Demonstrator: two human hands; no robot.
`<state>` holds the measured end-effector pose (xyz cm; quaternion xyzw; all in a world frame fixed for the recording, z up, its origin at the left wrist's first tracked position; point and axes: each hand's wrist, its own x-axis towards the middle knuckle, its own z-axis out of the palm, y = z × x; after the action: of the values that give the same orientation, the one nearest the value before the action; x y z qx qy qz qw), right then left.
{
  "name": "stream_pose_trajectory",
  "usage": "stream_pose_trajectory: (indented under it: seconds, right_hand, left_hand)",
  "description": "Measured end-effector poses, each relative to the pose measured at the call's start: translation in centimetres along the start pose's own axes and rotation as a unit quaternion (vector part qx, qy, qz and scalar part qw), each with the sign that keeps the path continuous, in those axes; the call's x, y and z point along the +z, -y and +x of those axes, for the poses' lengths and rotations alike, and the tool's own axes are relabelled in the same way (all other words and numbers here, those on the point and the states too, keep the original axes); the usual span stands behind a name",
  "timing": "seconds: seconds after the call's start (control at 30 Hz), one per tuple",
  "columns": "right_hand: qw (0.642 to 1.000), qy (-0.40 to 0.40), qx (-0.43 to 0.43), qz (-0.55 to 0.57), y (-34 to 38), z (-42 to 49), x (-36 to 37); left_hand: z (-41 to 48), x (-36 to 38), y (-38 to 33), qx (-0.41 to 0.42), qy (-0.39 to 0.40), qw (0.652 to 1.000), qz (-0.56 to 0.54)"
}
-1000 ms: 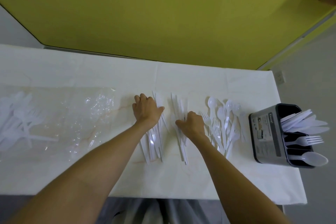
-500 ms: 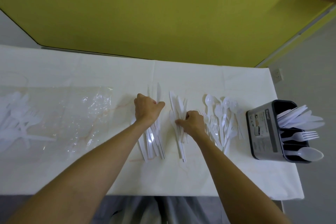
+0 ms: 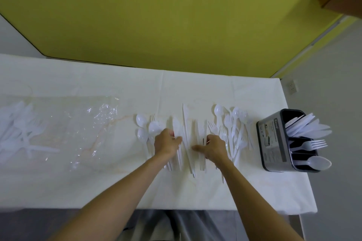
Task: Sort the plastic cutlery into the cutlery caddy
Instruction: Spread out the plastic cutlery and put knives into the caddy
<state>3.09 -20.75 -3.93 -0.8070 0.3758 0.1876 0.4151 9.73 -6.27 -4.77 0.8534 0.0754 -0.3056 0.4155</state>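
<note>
The step in hand looks like gathering the knives [image 3: 186, 133]. They lie in a loose row at the middle of the tabletop [image 3: 195, 188], handles toward the near edge. The left hand [image 3: 166, 144] rests on the left side of the row and the right hand [image 3: 213, 148] on the right side. Both show their backs, fingers bent down onto the plastic, and the right thumb lies stretched flat toward the left. I cannot tell whether either grip is closed round a knife.

To do it well, sweep both hands inward so the knives stack into one bundle with the blades all toward the far edge. Then close one grip round the handles. Keep the sweep narrow. Spoons [image 3: 145, 125] lie just beside the left hand, and a heap [image 3: 233, 133] of forks and spoons lies just beside the right; either could get dragged in. Pull level the one knife that juts toward the far edge. Thin plastic fans out easily, so square the ends against the tabletop before lifting.

The caddy [image 3: 272, 139] stands at the right edge. Its far compartment holds knives, the middle one a fork and the near one a spoon, so the bundle belongs in the far one, handles in first.

A clear bag [image 3: 78, 123] with more cutlery [image 3: 19, 133] lies toward the left edge.
</note>
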Motion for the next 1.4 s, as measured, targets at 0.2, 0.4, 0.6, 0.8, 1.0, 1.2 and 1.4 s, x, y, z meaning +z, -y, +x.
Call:
stream_pose_trajectory:
  seconds: [0.2, 0.4, 0.6, 0.8, 1.0, 1.2, 1.4]
  right_hand:
    - [0.999, -0.039, -0.016, -0.020, 0.2, 0.0, 1.2]
    - [0.997, -0.077, -0.014, 0.019, 0.9, 2.0, 0.2]
    - [0.997, -0.074, -0.032, -0.002, 1.2, 3.1, -0.2]
    - [0.998, -0.047, -0.042, -0.027, 3.8, 4.3, 1.0]
    - [0.994, -0.038, -0.052, -0.087, 5.2, 5.0, 1.6]
    - [0.999, 0.001, -0.033, 0.029, 4.1, 4.7, 0.1]
    - [0.970, -0.017, -0.080, 0.227, 2.3, 1.1, -5.3]
  left_hand:
    - [-1.1, 1.4, 1.1, -0.009, -0.041, 0.999, 0.026]
    - [-2.0, 2.8, 0.7, 0.011, -0.014, 0.997, 0.078]
    - [-1.9, 3.2, 0.6, 0.039, -0.005, 0.987, 0.155]
    - [-1.7, 1.4, 1.3, 0.006, -0.008, 0.988, 0.152]
    - [-1.3, 0.5, 2.2, 0.004, 0.016, 0.994, 0.109]
    - [-1.3, -1.3, 1.4, 0.036, 0.038, 0.997, 0.053]
    - [-1.3, -2.0, -3.8, 0.103, -0.010, 0.995, -0.003]
